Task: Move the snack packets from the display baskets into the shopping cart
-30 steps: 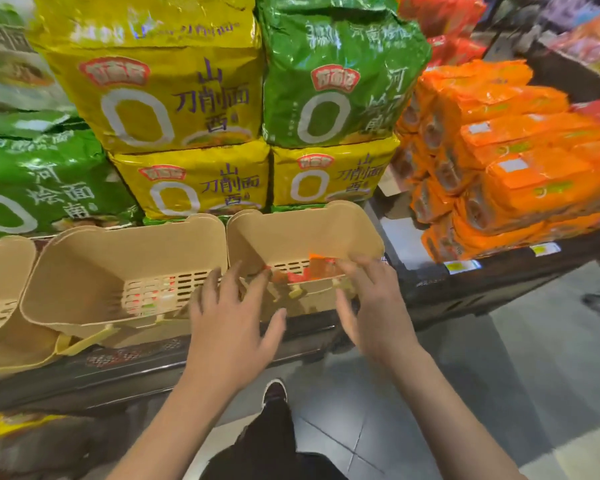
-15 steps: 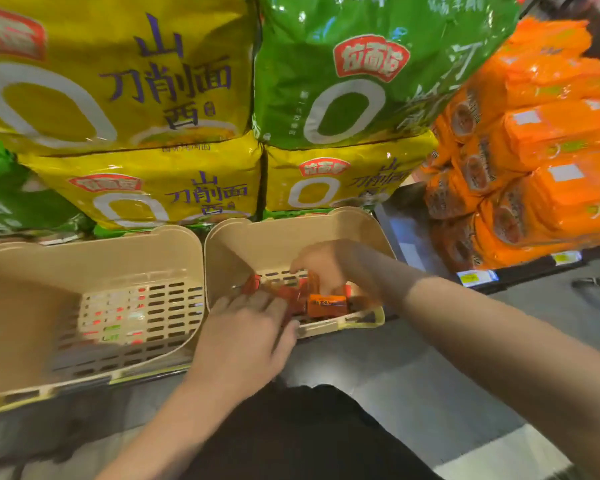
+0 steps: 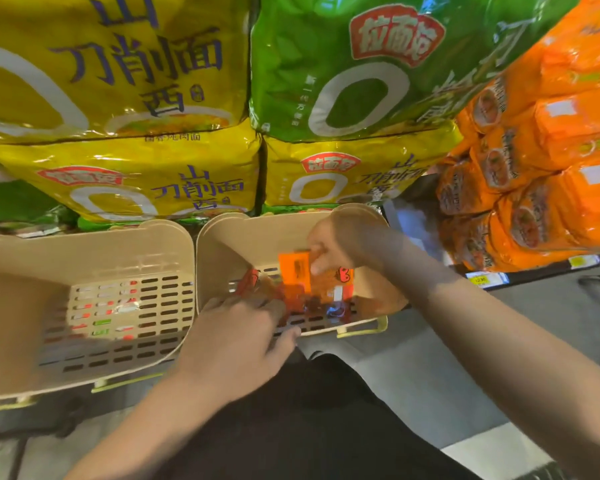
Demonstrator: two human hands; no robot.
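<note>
Two beige slotted display baskets stand side by side on a low shelf. In the right basket [image 3: 222, 244] lie several small orange and red snack packets [image 3: 333, 292]. My right hand [image 3: 336, 247] reaches into it from the right and pinches an orange packet [image 3: 294, 273], lifted off the pile. My left hand [image 3: 243, 327] lies over the basket's front rim, its fingers on the red packets [image 3: 250, 280] at the left; whether they grip any is hidden. The left basket [image 3: 84, 251] shows only its slotted floor. No shopping cart is in view.
Large yellow noodle bags [image 3: 125, 188] and green noodle bags [image 3: 361, 64] are stacked right behind the baskets. Orange noodle packs [image 3: 541, 188] are piled on the shelf at the right. Grey floor [image 3: 430, 382] lies below, with my dark trousers [image 3: 309, 427] at the bottom centre.
Both hands have moved from the basket's front rim into the right basket. The right hand has picked an orange packet up off the pile. The view has drawn closer.
</note>
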